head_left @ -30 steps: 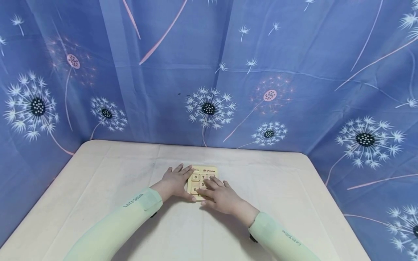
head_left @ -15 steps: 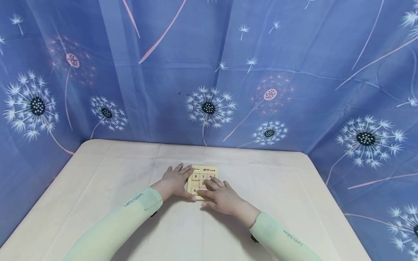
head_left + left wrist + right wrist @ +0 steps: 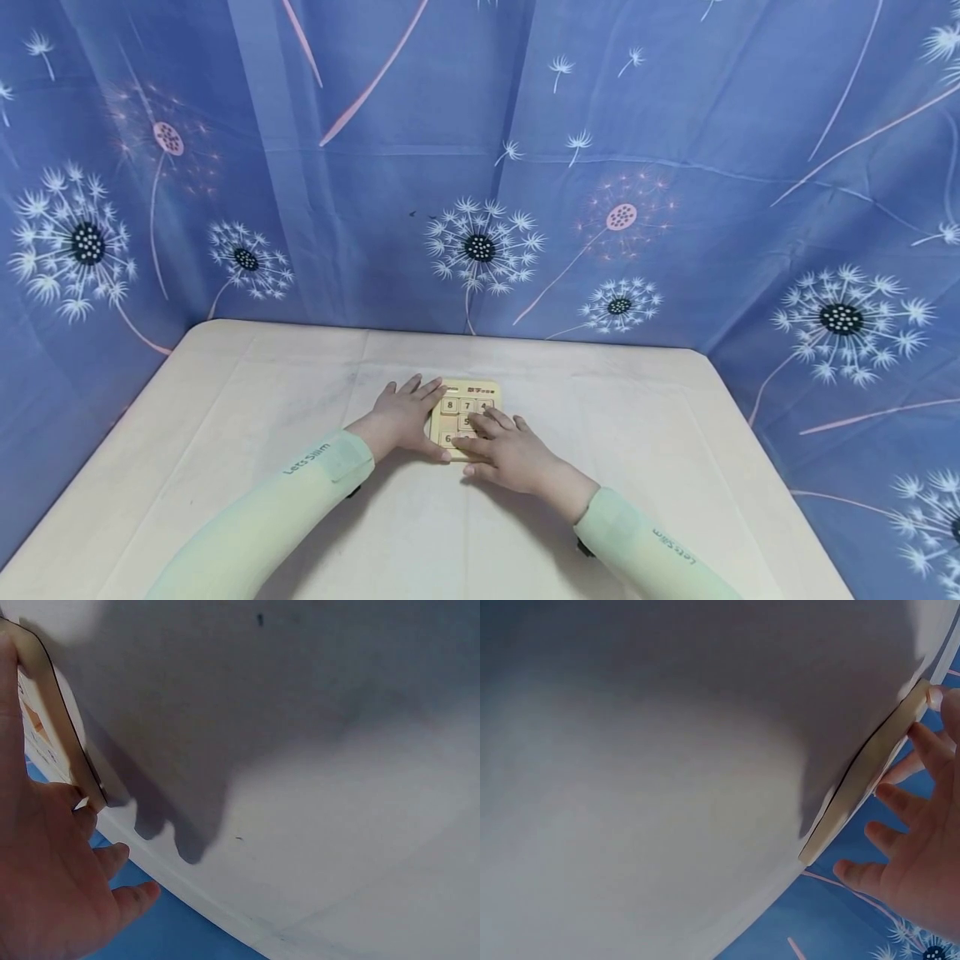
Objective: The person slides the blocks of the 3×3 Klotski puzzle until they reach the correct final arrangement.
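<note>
A pale wooden number-slide puzzle lies flat on the table, with printed characters along its far edge. Tiles 8 and 7 show in the far row, with tile 5 below. A gap is left of the 5, and tile 6 sits at the near left. My left hand spans the puzzle's left side, fingers spread, thumb at the near left corner. My right hand rests over the right side, its fingertips on the tiles, hiding several. The right wrist view shows those fingers spread beyond the puzzle's side.
A cream cloth covers the table. Behind and on both sides hangs a blue curtain with dandelion prints. Pale green sleeves cover both forearms.
Tile 6 has slid slightly toward the near edge of the puzzle, widening the gap above it. Both hands stay nearly in the same place.
</note>
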The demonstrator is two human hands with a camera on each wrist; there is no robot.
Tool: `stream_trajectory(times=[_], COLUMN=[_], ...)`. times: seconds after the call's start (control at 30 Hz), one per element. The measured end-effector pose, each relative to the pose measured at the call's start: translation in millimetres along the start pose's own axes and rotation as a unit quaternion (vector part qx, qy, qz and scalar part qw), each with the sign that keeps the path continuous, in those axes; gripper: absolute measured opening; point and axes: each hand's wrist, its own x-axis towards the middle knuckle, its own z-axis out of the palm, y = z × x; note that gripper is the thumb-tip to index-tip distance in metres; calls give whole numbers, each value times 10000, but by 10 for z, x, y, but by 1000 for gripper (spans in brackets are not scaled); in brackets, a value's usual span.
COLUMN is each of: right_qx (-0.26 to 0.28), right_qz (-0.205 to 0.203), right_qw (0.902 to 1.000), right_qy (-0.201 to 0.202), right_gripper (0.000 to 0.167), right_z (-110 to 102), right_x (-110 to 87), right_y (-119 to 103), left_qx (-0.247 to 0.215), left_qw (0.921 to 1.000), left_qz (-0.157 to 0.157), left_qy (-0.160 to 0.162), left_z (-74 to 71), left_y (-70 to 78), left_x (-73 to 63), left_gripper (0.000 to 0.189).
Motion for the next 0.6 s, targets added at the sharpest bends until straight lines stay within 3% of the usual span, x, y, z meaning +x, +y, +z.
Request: stream_trajectory(times=[0.6], right_qx=[-134], right_qz=[-199], right_qw=[9997], right_qy=[29], right_gripper=[52], right_z=[-48], right_x=[18], right_y=[-4], left_qx=[-43], left_qw=[10000], left_qz=[25], left_qy=[-31], left_z=[-19], left_y=[5], left_x=[-8], left_gripper=[118])
